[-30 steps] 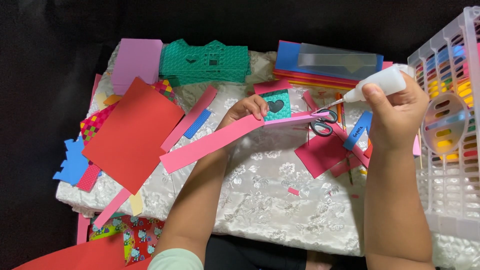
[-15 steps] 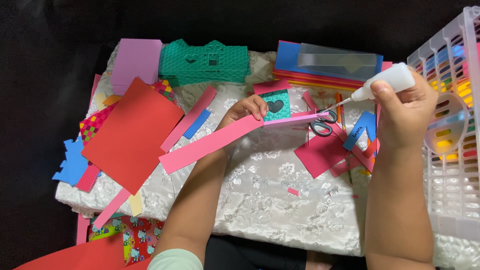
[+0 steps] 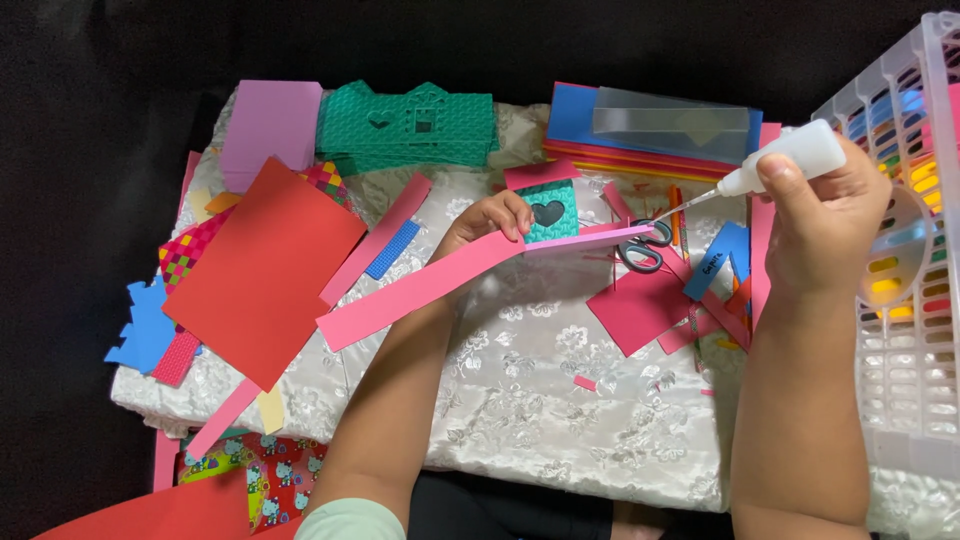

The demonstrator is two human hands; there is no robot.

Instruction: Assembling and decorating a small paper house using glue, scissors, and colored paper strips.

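Far left: blue paper cutout [image 3: 140, 330] at cloth edge, large red sheet [image 3: 262, 268] beside it on white patterned cloth [image 3: 520, 400]. Above: lilac box [image 3: 270, 125], green woven house [image 3: 410, 125]. Centre: left hand [image 3: 490, 220] pinches long pink paper strip [image 3: 440, 285], fingers curled over its upper edge; strip lies diagonally, rising to right, tip near scissors [image 3: 640, 245]. Teal heart card [image 3: 550, 212] just beside left fingers. Right: right hand [image 3: 825, 225] closed around white glue bottle [image 3: 790, 157], nozzle pointing down-left toward strip end. Far right: white plastic basket [image 3: 910, 340].
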